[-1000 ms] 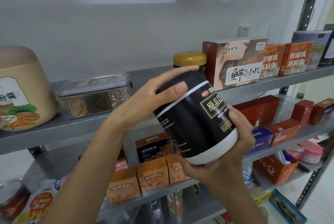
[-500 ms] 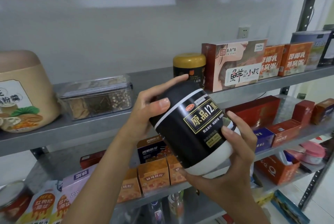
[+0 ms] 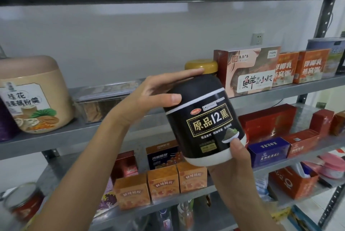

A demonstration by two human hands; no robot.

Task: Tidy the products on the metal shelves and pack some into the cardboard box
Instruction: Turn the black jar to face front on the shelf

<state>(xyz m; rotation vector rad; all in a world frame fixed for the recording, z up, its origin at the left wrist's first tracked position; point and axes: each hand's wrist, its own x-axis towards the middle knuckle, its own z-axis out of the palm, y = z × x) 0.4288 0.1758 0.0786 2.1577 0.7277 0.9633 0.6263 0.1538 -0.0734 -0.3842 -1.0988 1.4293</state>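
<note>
I hold the black jar (image 3: 203,122) up in front of the shelves, clear of every shelf board, its label facing me and its top leaning a little to the left. My right hand (image 3: 233,163) cups the white base from underneath, with the thumb pressed on the lower right of the label. My left hand (image 3: 147,100) grasps the dark top, fingers (image 3: 186,73) stretched over its far side and thumb laid across the near side, so both hands grip the jar. Below and behind it, three small orange boxes (image 3: 162,184) stand in a row at the front edge of the lower shelf (image 3: 61,173). A dark box (image 3: 162,153) sits just behind them, and a blue box (image 3: 268,151) and red boxes (image 3: 267,120) sit toward the right end. Farther back, on the upper shelf (image 3: 56,139), a beige tub (image 3: 35,96) stands near the left end with a clear lidded container (image 3: 100,103) beside it. A gold-lidded jar (image 3: 201,65) stands right behind my left fingertips. A large picture box (image 3: 248,70) and orange cartons (image 3: 309,65) follow toward the right end.
</note>
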